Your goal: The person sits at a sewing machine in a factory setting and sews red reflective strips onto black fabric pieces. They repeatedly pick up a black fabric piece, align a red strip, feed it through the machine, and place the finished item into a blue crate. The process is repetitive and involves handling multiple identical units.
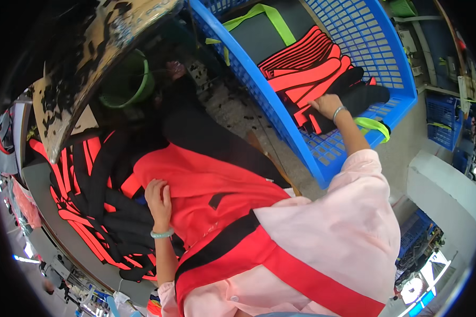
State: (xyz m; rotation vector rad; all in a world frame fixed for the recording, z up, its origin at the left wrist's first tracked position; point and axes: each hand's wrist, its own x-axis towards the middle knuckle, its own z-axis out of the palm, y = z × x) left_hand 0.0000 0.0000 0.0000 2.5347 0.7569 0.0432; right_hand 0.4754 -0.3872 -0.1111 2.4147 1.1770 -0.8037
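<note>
My right hand (328,106) reaches into a blue plastic basket (248,71). Its fingers are curled closed on coral-and-black fabric strips (308,79), which lie stacked and fanned in the basket. Black pieces (373,95) lie beside that hand. My left hand (158,203) is over the edge of my red apron (211,174), fingers loosely bent and a little apart, with nothing visible in them. Close to its left, a large loose heap of similar black-and-coral strips (92,211) spreads over a grey surface. The left fingertips are partly hidden.
A worn wooden table edge (90,68) juts in at upper left, strewn with black scraps. Below it stands a green bin (143,87). Lime-green straps (269,18) hang on the basket. A white ledge (449,185) is at right, near another blue crate (441,124).
</note>
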